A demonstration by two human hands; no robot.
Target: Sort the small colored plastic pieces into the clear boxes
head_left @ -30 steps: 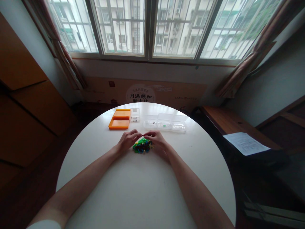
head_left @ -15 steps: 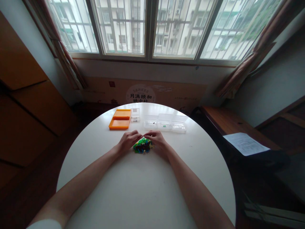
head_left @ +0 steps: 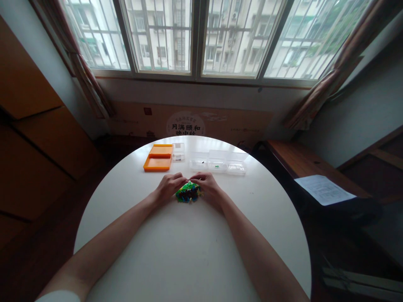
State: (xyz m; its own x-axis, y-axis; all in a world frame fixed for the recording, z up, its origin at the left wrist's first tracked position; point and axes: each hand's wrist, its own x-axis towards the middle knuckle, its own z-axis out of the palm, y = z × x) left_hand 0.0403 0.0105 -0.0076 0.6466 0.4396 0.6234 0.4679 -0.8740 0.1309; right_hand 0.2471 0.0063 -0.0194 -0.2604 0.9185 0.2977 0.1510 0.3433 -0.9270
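A small heap of tiny coloured pieces (head_left: 188,194), green, blue, yellow and dark, lies on the round white table (head_left: 189,251). My left hand (head_left: 168,186) and my right hand (head_left: 208,187) rest on either side of the heap. Their fingertips meet in a pinch above its far edge. Both hands are closed, and what they pinch is too small to name.
An orange tray (head_left: 158,157) with its lid lies at the far left of the table. A small clear box (head_left: 178,152) and a row of clear plastic boxes (head_left: 218,162) stand beyond the hands. A dark bench with a paper sheet (head_left: 324,189) stands at the right.
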